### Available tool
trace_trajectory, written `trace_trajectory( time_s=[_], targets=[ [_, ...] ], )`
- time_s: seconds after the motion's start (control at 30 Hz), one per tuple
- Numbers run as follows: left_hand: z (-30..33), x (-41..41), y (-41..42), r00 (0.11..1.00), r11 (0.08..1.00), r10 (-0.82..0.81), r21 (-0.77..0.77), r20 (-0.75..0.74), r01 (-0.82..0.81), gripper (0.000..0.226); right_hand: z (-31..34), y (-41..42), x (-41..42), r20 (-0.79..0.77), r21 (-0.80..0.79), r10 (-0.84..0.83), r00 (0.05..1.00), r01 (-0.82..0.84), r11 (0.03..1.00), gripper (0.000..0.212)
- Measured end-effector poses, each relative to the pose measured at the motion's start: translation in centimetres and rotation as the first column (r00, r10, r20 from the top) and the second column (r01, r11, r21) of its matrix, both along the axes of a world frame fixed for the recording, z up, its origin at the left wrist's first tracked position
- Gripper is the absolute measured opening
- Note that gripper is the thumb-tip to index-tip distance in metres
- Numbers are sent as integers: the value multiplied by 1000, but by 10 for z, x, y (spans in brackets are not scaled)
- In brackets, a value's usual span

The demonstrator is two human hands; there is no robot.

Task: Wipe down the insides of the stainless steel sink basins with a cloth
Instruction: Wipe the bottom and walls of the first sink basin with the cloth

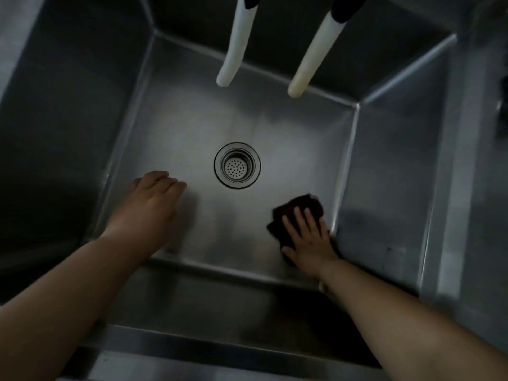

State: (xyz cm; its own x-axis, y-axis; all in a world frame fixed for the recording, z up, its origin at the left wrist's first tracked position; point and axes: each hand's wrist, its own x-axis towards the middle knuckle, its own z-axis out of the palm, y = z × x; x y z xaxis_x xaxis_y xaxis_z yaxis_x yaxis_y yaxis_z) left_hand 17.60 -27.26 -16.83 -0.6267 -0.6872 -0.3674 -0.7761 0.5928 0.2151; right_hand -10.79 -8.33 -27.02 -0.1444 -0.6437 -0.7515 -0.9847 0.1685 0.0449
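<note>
Looking straight down from your head camera, you are leaning over a deep stainless steel sink basin [390, 171] in dim light. Your right hand [309, 239] is lying flat with fingers spread, pressing a dark cloth [299, 206] against the basin floor near the right wall and close to the front edge. The cloth is bunched and sticking out beyond your fingertips towards the drain. Your left hand [149, 200] is reaching into the left side of the basin, fingers relaxed and slightly bent, grasping nothing; whether it is touching the floor is unclear. A round drain strainer [237, 165] is sitting in the middle of the floor, between and beyond your hands. Two pale spout tubes [316, 55] are hanging down over the far side of the basin.
</note>
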Motion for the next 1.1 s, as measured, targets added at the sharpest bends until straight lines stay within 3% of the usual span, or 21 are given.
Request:
trace_trajectory(
  time_s=[0.17, 0.33, 0.47, 0.6, 0.7, 0.83, 0.97, 1.1],
  targets=[
    [-11, 0, 2, 997, 999, -51, 4, 56, 51, 49, -8, -46, -33, -124, -184, -245, 962, 220, 958, 76],
    [-13, -2, 3, 994, 998, -68, 11, 85, 67, 47, -5, -40, -22, -126, -232, -365, 923, 330, 915, 73],
    [-8, 0, 1, 996, 999, -22, 42, 84, 19, 47, 13, 2, 13, -158, -81, -370, 915, 362, 929, 77],
    [-9, 3, -1, 999, 998, 2, 57, 36, -4, 44, 29, 33, 49, -212, 95, -274, 938, 299, 949, 65],
    [-9, 7, -6, 995, 994, 95, 52, -44, -93, 43, 39, 29, 43, 0, 193, -315, 949, 310, 931, 67],
    [-8, 16, -14, 979, 982, 187, 53, -85, -183, 40, 54, 6, 57, 275, 345, -444, 853, 343, 874, 57],
    [-8, 16, -17, 970, 975, 218, 68, -104, -212, 40, 48, -26, 105, 486, 305, -360, 797, 231, 924, 39],
    [-7, 14, -15, 959, 972, 236, 54, -153, -231, 39, 35, -72, 162, 602, 297, -322, 730, 170, 940, 36]
  ],
)
